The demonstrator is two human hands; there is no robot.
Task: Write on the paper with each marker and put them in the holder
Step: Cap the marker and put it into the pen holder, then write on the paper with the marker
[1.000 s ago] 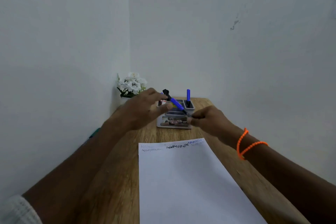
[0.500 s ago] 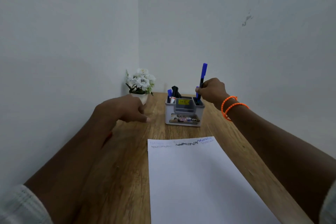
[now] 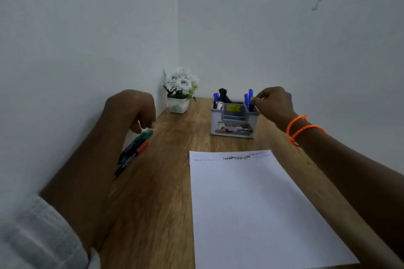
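Observation:
A grey marker holder (image 3: 233,125) stands at the back of the wooden table (image 3: 166,172). Two blue markers (image 3: 249,99) stand upright in its right compartment; a blue and a black marker (image 3: 223,96) lean in its left one. My right hand (image 3: 274,102) hovers beside the right compartment, its fingertips at the taller blue marker's cap. My left hand (image 3: 133,109) hangs over the left table edge, fingers pointing down just above a green marker (image 3: 143,136) and an orange-capped marker (image 3: 140,148) lying there. The white paper (image 3: 247,207) carries several scribbles along its top edge.
A small white pot of white flowers (image 3: 180,91) stands in the back left corner. Walls close the table in on the left and behind. Darker markers (image 3: 122,165) lie along the left edge, partly hidden by my left forearm.
My right hand lowered the blue marker into the holder's right compartment. My left hand moved left and back, from the table near the holder to above the markers at the left edge.

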